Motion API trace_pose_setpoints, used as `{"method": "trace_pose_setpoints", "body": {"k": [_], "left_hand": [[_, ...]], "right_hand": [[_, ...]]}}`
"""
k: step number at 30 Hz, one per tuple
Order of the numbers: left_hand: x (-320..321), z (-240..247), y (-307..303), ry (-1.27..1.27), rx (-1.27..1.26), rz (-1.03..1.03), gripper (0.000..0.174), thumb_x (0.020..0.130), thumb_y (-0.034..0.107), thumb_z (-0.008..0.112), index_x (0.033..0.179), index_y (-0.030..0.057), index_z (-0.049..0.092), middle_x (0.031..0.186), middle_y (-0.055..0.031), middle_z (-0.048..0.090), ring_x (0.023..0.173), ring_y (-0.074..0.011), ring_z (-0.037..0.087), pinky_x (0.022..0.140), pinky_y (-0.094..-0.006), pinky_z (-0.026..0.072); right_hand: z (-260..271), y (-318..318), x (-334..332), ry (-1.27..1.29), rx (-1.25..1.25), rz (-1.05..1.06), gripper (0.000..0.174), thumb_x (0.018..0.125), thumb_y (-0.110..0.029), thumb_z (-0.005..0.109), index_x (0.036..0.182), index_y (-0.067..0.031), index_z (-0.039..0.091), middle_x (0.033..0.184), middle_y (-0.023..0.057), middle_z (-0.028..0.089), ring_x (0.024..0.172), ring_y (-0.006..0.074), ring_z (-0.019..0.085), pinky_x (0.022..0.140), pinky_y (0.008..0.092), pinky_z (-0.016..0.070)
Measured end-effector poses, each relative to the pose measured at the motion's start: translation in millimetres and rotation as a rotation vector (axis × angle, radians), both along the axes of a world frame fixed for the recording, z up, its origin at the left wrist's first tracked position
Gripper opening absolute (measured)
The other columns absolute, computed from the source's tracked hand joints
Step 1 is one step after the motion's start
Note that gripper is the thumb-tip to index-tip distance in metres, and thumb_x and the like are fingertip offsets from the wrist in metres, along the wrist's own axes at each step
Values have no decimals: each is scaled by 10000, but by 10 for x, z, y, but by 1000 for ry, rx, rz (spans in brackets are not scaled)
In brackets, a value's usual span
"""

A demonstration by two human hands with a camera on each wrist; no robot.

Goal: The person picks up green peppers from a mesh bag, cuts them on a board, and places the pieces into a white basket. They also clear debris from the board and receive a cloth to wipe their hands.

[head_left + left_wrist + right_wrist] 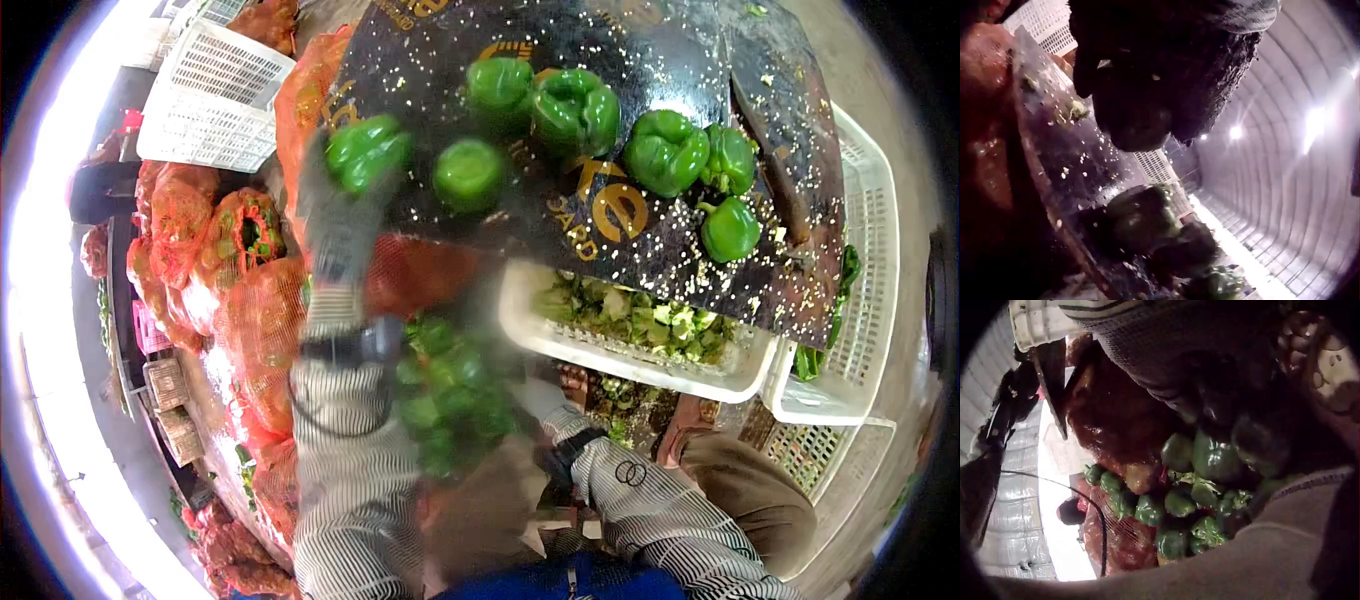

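My gloved left hand grips a green pepper over the left edge of the dark board. In the left wrist view the glove is very dark and its fingers are hard to make out. Blurred in the head view, my right hand is low, beside a heap of green peppers. The right wrist view has the dark glove just above a large pepper; its fingertips are hidden in shadow. More peppers, including a blurred one, lie on the board.
A long blade with a brown handle lies at the board's right. White crates with green scraps stand below and beside the board. Red mesh sacks line the left side, near another white crate. Someone's brown-trousered knee shows lower right.
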State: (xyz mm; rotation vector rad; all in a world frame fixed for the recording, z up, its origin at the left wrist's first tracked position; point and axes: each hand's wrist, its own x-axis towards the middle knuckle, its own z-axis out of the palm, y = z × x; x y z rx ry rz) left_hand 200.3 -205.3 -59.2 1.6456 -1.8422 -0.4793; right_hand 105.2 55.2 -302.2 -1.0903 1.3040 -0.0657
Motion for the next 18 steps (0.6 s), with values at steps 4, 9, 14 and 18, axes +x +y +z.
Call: {"method": "trace_pose_setpoints", "body": {"k": [4, 9, 14, 18], "left_hand": [[57, -527, -284, -718, -315, -291, 572, 879, 279, 681, 1374, 79, 477, 1332, -127, 541, 1160, -307, 548, 969, -380, 446], [-113, -382, 179, -44, -254, -100, 351, 919, 215, 608, 1220, 33, 598, 1139, -128, 651, 1052, -247, 612, 908, -349, 474], [795, -1513, 1267, 261, 115, 16, 113, 936, 114, 587, 966, 17, 638, 919, -69, 668, 832, -158, 620, 779, -279, 504], [988, -2720, 1626, -496, 505, -266, 276, 884, 220, 643, 1108, 63, 606, 1159, -166, 590, 1093, -298, 567, 961, -394, 474]], "right_hand": [[136, 96, 69, -196, 133, -352, 386, 1002, -297, 405, 1263, -50, 548, 1233, 145, 565, 1082, 271, 579, 958, 359, 473], [-325, 75, 217, -96, 63, -127, 314, 974, -162, 512, 1262, -48, 562, 1257, 138, 584, 1115, 235, 584, 1002, 332, 463], [-243, 44, 120, -142, 64, -190, 322, 978, -179, 507, 1264, -37, 550, 1257, 138, 582, 1115, 237, 587, 978, 326, 480], [-157, 120, 8, -176, 65, -215, 330, 982, -192, 502, 1266, -29, 540, 1257, 138, 581, 1114, 239, 588, 959, 321, 493]]}}
